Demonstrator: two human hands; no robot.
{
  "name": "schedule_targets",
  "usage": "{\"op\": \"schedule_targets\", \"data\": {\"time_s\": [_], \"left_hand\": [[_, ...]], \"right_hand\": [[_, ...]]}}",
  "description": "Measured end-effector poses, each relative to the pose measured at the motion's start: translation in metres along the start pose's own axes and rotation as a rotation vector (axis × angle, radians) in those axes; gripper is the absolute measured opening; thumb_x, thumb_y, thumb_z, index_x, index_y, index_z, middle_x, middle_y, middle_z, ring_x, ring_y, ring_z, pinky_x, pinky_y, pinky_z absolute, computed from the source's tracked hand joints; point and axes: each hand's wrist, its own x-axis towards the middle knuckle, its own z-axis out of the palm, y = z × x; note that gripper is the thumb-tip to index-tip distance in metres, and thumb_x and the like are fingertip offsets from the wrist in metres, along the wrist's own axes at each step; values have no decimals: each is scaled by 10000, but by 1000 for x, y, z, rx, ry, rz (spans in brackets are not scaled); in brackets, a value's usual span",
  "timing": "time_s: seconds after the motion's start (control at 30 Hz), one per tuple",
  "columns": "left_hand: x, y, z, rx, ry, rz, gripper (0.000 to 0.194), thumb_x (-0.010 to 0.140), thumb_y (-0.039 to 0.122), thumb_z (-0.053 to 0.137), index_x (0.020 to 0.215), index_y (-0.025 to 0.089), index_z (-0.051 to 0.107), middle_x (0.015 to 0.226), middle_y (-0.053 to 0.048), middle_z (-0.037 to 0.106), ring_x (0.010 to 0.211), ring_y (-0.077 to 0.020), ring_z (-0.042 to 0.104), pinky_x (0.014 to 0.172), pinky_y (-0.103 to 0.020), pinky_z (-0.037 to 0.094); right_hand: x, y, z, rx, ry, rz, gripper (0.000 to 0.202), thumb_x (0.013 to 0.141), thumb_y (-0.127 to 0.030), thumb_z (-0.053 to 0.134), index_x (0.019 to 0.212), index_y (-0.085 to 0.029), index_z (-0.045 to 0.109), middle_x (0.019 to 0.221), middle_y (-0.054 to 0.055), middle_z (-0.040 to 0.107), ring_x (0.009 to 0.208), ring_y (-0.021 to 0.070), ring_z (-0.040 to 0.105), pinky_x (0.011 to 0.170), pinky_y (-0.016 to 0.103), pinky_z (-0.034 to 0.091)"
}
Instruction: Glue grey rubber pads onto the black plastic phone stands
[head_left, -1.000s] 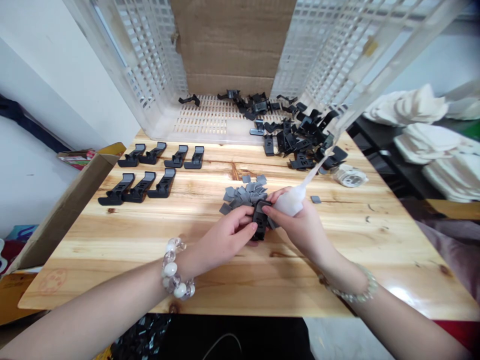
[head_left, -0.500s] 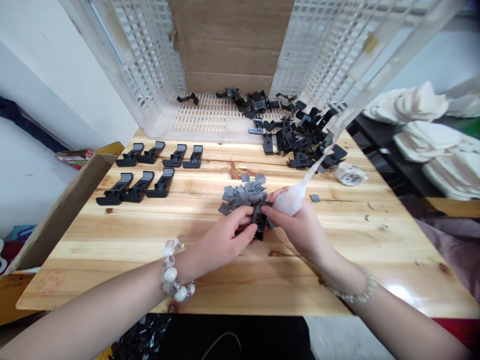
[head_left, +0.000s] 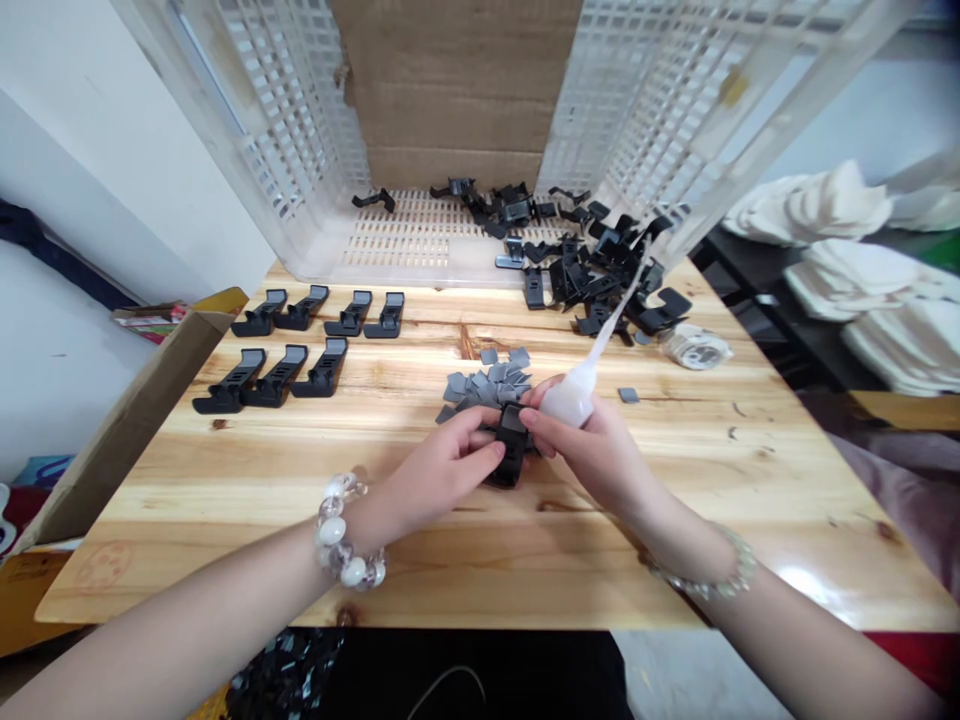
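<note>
My left hand [head_left: 461,455] is closed on a black plastic bracket [head_left: 511,448], held upright just above the tabletop, its thumb across the front. A grey square pad [head_left: 513,416] lies against the bracket's upper part. In my right hand [head_left: 592,430] is a small white squeeze bottle [head_left: 570,396], gripped with its long thin nozzle pointing away from me. The right thumb and forefinger also press at the bracket's top right edge. Just beyond both hands is a heap of grey square pads [head_left: 491,384]. Fingers under the bracket are partly hidden.
Several black brackets [head_left: 281,375] stand in two rows at the left. A white plastic crate [head_left: 330,262] lies on its side at the back, loose brackets [head_left: 574,270] spilling from it. A tape roll [head_left: 697,347] and one grey pad [head_left: 628,395] lie to the right.
The bracket has shifted slightly left and down in my left hand, and the grey pad now lies against its upper part. My right hand keeps the bottle, its nozzle a little further left.
</note>
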Motion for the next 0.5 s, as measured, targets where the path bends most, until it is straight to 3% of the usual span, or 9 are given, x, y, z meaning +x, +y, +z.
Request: {"op": "schedule_targets", "data": {"time_s": [0.17, 0.3, 0.5], "left_hand": [[2, 1, -4, -152, -8, -58, 286, 846, 266, 599, 1097, 137, 551, 870, -78, 734, 740, -190, 717, 785, -351, 543], [1, 1, -4, -215, -44, -142, 324, 823, 247, 622, 1126, 149, 564, 897, -75, 723, 703, -182, 712, 762, -353, 540], [2, 0, -1, -238, -5, -183, 302, 833, 392, 663, 1001, 163, 560, 800, -38, 685, 668, -174, 686, 690, -351, 556]], "right_hand": [[2, 1, -3, 96, -37, 25, 261, 779, -383, 712, 831, -172, 568, 597, -54, 456, 509, 66, 387, 498, 227, 276], [3, 2, -3, 28, -59, 59, 287, 758, -404, 727, 811, -167, 573, 581, -49, 473, 527, 79, 410, 513, 231, 306], [1, 0, 1, -27, -75, 81, 267, 753, -388, 717, 787, -168, 571, 594, -39, 510, 543, 89, 442, 537, 241, 351]]}}
